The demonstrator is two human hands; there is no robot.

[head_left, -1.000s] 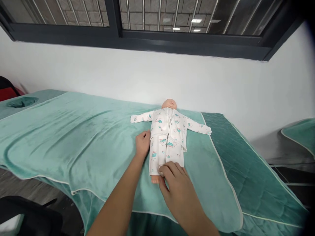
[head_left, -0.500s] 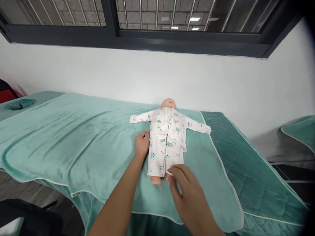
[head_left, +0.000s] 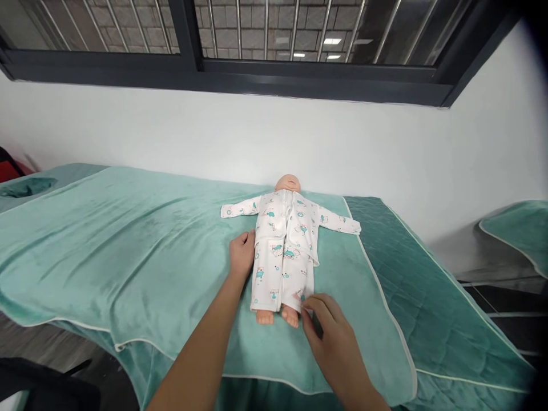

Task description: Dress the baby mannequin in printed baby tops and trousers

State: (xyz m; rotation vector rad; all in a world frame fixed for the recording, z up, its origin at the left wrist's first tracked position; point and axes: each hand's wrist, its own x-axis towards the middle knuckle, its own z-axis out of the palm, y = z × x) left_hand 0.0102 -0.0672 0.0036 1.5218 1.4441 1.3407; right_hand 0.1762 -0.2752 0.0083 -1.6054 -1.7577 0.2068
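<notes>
A baby doll (head_left: 288, 182) lies on its back, arms spread, in a white printed jacket (head_left: 270, 214) and matching trousers (head_left: 268, 277). Both bare feet stick out below the trouser cuffs. My right hand (head_left: 331, 331) pinches the trouser cuff at the outer side of the leg on the right, beside that foot. Against the doll's left-hand side in the view, at hip height, rests my left hand (head_left: 242, 254). Its fingers are curled in against the clothing, and what they grip is hidden.
A light green blanket (head_left: 128, 240) with a pale edge lies under the doll, over a darker quilted cover (head_left: 411, 274). Behind stands a white wall (head_left: 171, 131) below a dark window frame (head_left: 299, 83). A black object (head_left: 47, 377) is at lower left.
My right hand has shifted from the front of the cuff to its outer edge, uncovering the foot there. My left hand stays beside the hip. The whole view has moved slightly.
</notes>
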